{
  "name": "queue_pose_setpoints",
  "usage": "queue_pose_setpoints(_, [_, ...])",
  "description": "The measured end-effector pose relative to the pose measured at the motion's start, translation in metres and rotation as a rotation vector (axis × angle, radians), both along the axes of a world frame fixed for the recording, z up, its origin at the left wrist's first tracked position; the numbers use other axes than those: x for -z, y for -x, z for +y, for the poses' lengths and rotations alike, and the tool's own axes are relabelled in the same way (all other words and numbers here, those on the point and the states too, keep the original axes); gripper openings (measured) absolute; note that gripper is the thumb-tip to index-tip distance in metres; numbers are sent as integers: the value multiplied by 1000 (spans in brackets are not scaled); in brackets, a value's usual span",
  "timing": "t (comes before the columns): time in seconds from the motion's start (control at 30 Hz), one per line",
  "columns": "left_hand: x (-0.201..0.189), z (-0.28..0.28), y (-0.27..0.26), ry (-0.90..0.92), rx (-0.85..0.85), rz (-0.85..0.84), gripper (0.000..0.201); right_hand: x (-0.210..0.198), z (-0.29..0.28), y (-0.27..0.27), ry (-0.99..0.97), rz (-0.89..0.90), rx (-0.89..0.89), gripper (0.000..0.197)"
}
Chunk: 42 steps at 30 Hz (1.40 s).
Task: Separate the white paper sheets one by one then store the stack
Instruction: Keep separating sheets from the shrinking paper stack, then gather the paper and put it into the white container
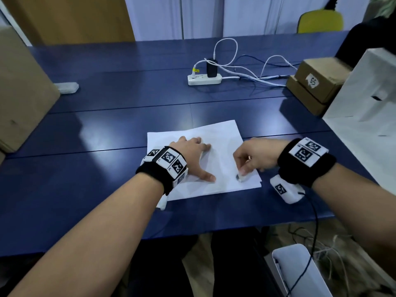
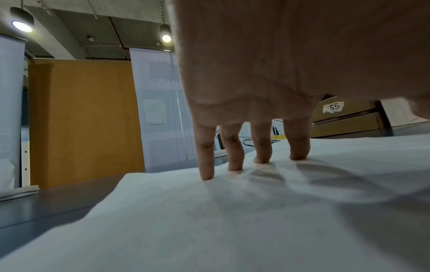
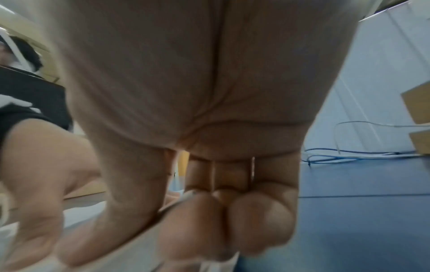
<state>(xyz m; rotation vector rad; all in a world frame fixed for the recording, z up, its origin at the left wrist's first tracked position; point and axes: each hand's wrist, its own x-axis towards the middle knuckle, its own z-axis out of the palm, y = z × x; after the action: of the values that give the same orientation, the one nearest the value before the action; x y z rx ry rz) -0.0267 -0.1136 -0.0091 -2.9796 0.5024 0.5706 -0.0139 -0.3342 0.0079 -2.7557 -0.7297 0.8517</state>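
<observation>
1. Stack of white sheets is seen flat on table, under both hands; approx. squared, near-right corner slightly fanned.
2. L hand is laid on stack w/ fingers straight and spread, tips pressing the top sheet; thumb out toward R hand. Nothing is gripped; it acts as a hold-down.
3. R hand is set at the stack's near-right corner, fingers curled. A paper edge appears pinched between thumb and fingertips (R wrist view blurred, so no. of sheets caught cannot be told).
4. Risk A: more than one sheet may be lifted at once. Cause: pinch taken on a fanned corner where several edges lie together.
5. Risk B: top sheet may be creased or torn. Cause: L fingertips press the same sheet that is pulled; ripples are already visible by the fingertips in L wrist view.
6. Risk C: whole stack may be dragged toward R hand and skewed if L pressure is eased.
7. Risk D: cable below R wrist could be snagged on a wide outward sweep.
</observation>
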Motion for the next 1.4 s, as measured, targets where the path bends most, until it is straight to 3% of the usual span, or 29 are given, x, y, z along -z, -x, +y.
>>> queue_pose_setpoints(0.17, [-2, -1, 3, 10, -5, 29, 114, 1, -6, -4, -141, -137, 118, 6])
queue_pose_setpoints(0.3, [-1, 2, 5, 45, -5, 41, 117, 6, -16, -7, -372, -214, 380, 4])
queue_pose_setpoints(0.4, [-1, 5, 10, 138, -48, 19, 121, 11, -31, -8, -428, -188, 608, 6])
queue_pose_setpoints(0.57, [-16, 44, 23, 326, -253, -125, 81, 12, -60, -5, -437, -100, 880, 9])
queue_pose_setpoints(0.67, [-22, 87, 28, 330, -449, -185, 55, 8, -72, 1, -303, -202, 900, 9])
queue_pose_setpoints(0.8, [-16, 119, 29, 279, -622, -125, 29, 5, -76, 8, -145, -281, 882, 14])
queue_pose_setpoints(0.97, [-7, 121, 27, 223, -723, -84, 37, -2, -53, 11, -66, -380, 778, 25])
queue_pose_setpoints(1.2, [-10, 86, 20, 320, -805, -95, 29, -3, 16, 3, -116, -230, 706, 32])
queue_pose_setpoints(1.27, [-9, 80, 14, 350, -814, -89, 26, -3, 32, 1, -86, -230, 692, 21])
queue_pose_setpoints(1.4, [-11, 70, 9, 312, -817, -77, 36, -3, 49, -8, -44, -203, 688, 38])
